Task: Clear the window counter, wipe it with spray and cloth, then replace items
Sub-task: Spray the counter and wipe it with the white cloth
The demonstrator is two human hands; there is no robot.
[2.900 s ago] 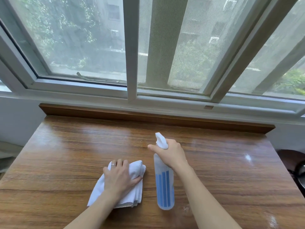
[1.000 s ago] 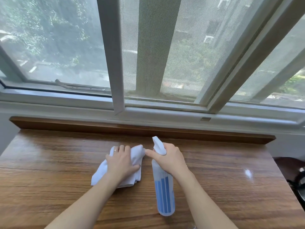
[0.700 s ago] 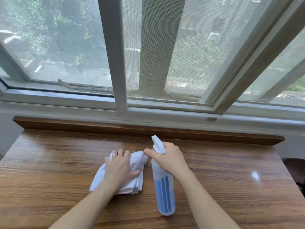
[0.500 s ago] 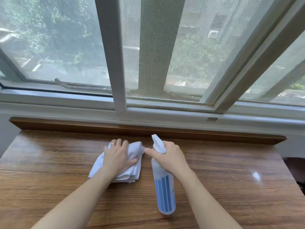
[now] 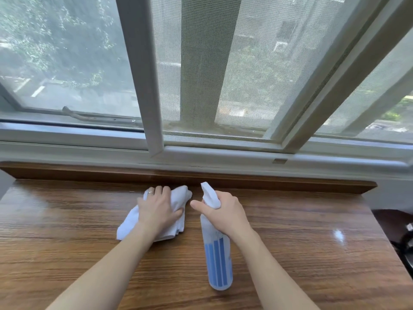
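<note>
A glossy wooden counter (image 5: 301,238) runs below the window. My left hand (image 5: 158,209) lies palm-down on a folded white cloth (image 5: 129,227), fingers spread over it, pressing it to the wood close to the back ledge. My right hand (image 5: 223,213) grips the neck of a translucent spray bottle (image 5: 218,265) with blue stripes. Its white nozzle points away from me toward the window. The bottle hangs just right of the cloth, above the counter.
A raised wooden ledge (image 5: 290,183) lines the counter's back edge under the white window frame (image 5: 143,86). Mesh screens cover the panes. A dark object (image 5: 405,245) sits past the counter's right edge.
My left hand has pushed the cloth away from me, toward the back ledge. My right hand keeps holding the spray bottle in about the same place.
</note>
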